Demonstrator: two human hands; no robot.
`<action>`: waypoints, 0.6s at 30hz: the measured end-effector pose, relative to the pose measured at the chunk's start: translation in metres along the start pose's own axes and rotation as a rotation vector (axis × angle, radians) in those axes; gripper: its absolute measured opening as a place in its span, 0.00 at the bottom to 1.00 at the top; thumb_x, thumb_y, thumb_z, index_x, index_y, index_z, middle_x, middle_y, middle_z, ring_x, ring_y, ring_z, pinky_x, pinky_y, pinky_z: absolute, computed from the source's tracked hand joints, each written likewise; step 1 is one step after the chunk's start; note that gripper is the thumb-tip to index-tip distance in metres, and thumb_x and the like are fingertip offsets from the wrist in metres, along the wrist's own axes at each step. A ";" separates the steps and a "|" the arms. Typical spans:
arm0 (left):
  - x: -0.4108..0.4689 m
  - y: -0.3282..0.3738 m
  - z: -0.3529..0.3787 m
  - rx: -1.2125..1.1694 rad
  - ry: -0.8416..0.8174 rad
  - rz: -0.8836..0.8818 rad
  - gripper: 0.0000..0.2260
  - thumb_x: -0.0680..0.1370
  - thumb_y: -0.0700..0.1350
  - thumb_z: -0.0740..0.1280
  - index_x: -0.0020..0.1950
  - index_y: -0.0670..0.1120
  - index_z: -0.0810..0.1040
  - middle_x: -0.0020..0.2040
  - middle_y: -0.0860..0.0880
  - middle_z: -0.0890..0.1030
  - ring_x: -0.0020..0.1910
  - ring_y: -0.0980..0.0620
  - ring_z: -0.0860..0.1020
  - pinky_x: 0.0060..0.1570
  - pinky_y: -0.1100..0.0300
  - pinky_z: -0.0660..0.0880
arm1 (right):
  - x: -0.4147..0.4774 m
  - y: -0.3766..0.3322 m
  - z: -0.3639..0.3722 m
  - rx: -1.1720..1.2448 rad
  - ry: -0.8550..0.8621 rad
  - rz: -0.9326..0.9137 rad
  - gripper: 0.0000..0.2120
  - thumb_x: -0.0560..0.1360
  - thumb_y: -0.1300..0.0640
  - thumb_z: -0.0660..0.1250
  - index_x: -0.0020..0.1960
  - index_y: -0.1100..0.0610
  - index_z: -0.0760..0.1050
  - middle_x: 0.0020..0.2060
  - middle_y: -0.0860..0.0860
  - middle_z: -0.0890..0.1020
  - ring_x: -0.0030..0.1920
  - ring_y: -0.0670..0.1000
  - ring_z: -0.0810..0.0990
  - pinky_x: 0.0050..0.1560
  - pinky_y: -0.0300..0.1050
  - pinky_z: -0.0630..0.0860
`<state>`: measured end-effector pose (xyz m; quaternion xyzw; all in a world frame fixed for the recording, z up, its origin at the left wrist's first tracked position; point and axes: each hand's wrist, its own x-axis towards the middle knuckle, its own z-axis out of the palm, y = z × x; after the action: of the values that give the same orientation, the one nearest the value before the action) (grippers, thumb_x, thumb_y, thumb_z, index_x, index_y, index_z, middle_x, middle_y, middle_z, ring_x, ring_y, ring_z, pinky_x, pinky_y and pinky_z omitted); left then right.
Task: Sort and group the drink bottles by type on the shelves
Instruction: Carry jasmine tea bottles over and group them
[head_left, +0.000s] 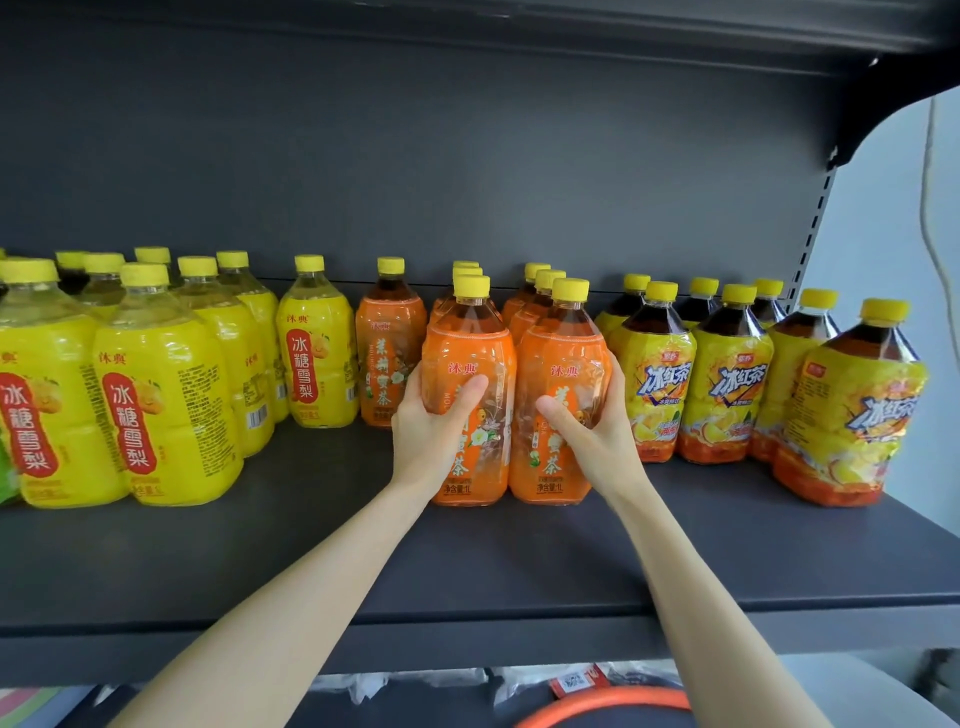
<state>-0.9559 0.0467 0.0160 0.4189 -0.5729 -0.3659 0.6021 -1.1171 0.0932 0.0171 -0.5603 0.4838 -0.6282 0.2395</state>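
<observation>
left grip (434, 421) wraps left orange bottle (470, 348); right grip (595, 423) wraps right orange bottle (561, 353); both upright on shelf (311, 545)

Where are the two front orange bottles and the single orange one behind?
Left front orange bottle (483, 462), head view, lower label.
Right front orange bottle (563, 358), head view, upper label.
Single orange bottle (387, 364), head view, label middle.

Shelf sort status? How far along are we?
Looks done: yellow pear bottles grouped left, iced-tea bottles right. In hand: left hand grips the left front orange bottle, right hand grips the right front orange bottle. Left, probably: lone orange bottle stands apart beside the yellow group.
</observation>
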 end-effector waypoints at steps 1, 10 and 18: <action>0.000 -0.001 0.000 0.003 0.004 0.010 0.37 0.65 0.68 0.67 0.69 0.51 0.68 0.61 0.51 0.77 0.59 0.51 0.76 0.59 0.52 0.74 | 0.000 0.001 0.000 -0.004 -0.002 0.000 0.45 0.65 0.44 0.72 0.74 0.43 0.49 0.68 0.49 0.70 0.64 0.49 0.74 0.60 0.50 0.76; -0.004 0.004 -0.002 0.052 -0.010 0.032 0.38 0.65 0.66 0.65 0.70 0.49 0.67 0.62 0.49 0.76 0.59 0.51 0.75 0.56 0.57 0.73 | 0.000 -0.001 -0.003 -0.064 -0.019 0.033 0.44 0.67 0.45 0.71 0.74 0.42 0.47 0.68 0.49 0.70 0.65 0.50 0.74 0.62 0.52 0.76; -0.019 0.019 -0.016 0.117 -0.079 -0.050 0.33 0.70 0.59 0.70 0.71 0.52 0.64 0.65 0.51 0.74 0.63 0.50 0.73 0.60 0.51 0.73 | -0.020 -0.015 -0.010 -0.244 -0.001 0.098 0.54 0.65 0.35 0.71 0.78 0.45 0.40 0.73 0.48 0.66 0.69 0.51 0.70 0.65 0.57 0.73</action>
<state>-0.9420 0.0725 0.0264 0.4528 -0.6058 -0.3630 0.5442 -1.1180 0.1198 0.0217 -0.5611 0.5833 -0.5520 0.2003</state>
